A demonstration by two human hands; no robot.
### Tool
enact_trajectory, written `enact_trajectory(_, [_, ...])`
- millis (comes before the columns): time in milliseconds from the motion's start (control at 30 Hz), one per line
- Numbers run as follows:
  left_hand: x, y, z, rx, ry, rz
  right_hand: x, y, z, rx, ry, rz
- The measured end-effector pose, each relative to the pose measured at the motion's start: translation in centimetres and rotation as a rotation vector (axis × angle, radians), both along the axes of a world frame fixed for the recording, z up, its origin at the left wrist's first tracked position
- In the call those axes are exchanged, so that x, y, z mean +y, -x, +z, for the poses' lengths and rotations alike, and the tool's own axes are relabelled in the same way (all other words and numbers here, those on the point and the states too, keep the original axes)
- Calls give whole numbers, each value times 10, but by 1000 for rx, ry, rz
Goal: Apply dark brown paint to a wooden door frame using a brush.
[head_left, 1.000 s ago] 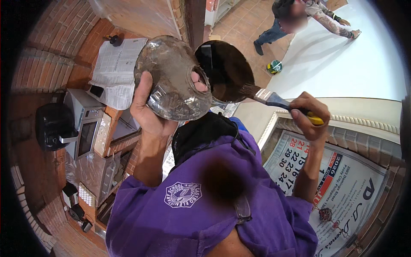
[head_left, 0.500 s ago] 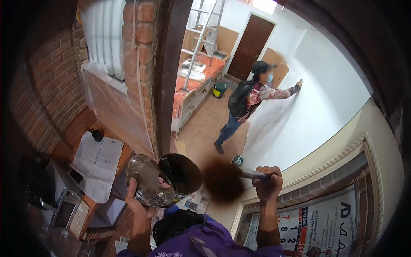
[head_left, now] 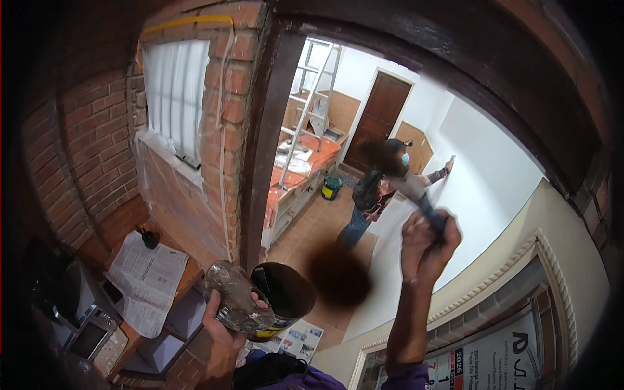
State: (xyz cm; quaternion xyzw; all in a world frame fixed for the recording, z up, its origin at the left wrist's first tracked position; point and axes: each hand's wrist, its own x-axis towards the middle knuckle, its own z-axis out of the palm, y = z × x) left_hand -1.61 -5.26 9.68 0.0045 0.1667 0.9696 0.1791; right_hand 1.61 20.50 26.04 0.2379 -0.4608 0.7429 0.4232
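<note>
My left hand (head_left: 223, 328) grips a round, brown-stained, glossy disc (head_left: 234, 292), seemingly wrapped in plastic, with a fingertip showing past its right edge. Right beside the disc is an open can (head_left: 289, 292), dark inside, with some yellow on its side; what holds the can up is hidden. My raised right hand (head_left: 429, 244) is closed round the dark handle of a paintbrush (head_left: 421, 198). The brush points up and left, and motion blurs its dark head. A blurred dark-brown blot (head_left: 339, 274) hides part of the view right of the can.
A dark door frame (head_left: 263, 162) opens onto a room where a co-worker (head_left: 370, 201) reaches to the white wall. Beyond stand a ladder (head_left: 311, 107) and a bucket (head_left: 332, 187). Newspaper (head_left: 148, 276) covers a wooden cabinet at left, near a microwave (head_left: 91, 338). A framed calendar is lower right.
My right hand has risen with the paintbrush, which now points up instead of left. The disc and can sit slightly lower and further right in view. The view itself has tilted up.
</note>
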Motion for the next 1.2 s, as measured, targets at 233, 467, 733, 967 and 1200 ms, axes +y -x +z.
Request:
enact_trajectory(233, [-3,-2,-4,-35,-5,-15,-10,29,139,266,-283,-308])
enact_trajectory(467, [-13,0,-13,-65,-17,38,-26,78,244,345,-427,-369])
enact_trajectory(733, [-37,3,-24,-121,-8,151,-37,135,304,361,-669,-519])
enact_trajectory(967, [-57,5,-25,-133,27,240,-46,167,306,413,-781,-662])
enact_trajectory(1200, [-71,9,-43,-113,-5,255,-58,191,291,455,-787,-670])
